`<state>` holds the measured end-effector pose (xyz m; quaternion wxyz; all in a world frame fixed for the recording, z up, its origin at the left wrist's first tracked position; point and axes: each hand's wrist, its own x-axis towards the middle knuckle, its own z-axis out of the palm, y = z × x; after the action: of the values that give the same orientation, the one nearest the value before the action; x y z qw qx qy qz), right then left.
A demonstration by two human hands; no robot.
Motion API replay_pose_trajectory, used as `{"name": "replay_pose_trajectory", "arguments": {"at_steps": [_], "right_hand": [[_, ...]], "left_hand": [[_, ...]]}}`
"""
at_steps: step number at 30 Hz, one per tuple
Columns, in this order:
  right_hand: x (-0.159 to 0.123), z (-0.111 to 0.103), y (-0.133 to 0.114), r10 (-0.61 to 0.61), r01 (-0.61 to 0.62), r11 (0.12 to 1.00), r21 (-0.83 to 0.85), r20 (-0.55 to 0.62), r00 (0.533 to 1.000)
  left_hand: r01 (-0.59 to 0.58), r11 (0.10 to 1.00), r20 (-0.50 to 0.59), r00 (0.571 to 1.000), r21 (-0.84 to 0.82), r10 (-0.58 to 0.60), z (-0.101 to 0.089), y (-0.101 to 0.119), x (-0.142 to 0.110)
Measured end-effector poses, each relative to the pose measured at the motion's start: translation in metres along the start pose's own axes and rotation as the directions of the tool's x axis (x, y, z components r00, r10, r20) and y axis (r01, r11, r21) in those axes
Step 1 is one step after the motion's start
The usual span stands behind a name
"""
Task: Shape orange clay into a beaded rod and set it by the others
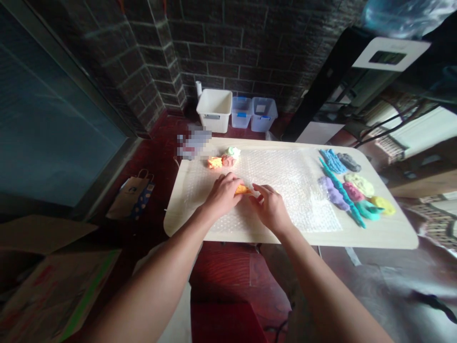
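Note:
Over the bubble wrap, my left hand [225, 191] is closed around a piece of orange modelling clay [242, 189], whose right part sticks out past the fingers. My right hand [268, 205] has its thumb and fingertips curled at the clay's right end, pinching it; the exact contact is small and partly hidden. Just beyond the hands lie a bright orange clay lump [214, 163], a salmon-pink lump [229, 160] and a pale green lump [233, 152], close together. The bubble wrap [285, 176] lies across the middle of the pale table [396, 233].
At the table's right lie several clay pieces: a blue one [332, 161], a grey one [349, 162], a purple one [333, 193], a long teal roll [342, 193] and a yellow one [382, 205]. A white bin [215, 114] and clear boxes [263, 119] stand by the wall.

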<state>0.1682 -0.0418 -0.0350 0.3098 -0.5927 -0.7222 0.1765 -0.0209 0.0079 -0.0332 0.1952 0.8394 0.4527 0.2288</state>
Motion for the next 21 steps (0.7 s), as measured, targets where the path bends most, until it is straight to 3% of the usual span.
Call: {"name": "replay_pose_trajectory", "arguments": {"at_steps": [5, 10, 21], "right_hand": [[0.003, -0.01, 0.001, -0.056, 0.06, 0.994, 0.094, -0.044, 0.997], [-0.002, -0.021, -0.003, -0.096, 0.102, 0.99, 0.093, -0.061, 0.993], [-0.004, -0.019, -0.004, 0.143, -0.13, 0.876, 0.464, 0.007, 0.99]], "left_hand": [[-0.085, 0.978, -0.05, 0.996, -0.19, 0.077, -0.001, 0.007, 0.007], [-0.074, 0.956, -0.038, 0.997, -0.282, 0.066, -0.006, 0.014, 0.006], [0.049, 0.905, 0.133, 0.991, -0.423, 0.008, -0.018, 0.026, 0.003]]}}
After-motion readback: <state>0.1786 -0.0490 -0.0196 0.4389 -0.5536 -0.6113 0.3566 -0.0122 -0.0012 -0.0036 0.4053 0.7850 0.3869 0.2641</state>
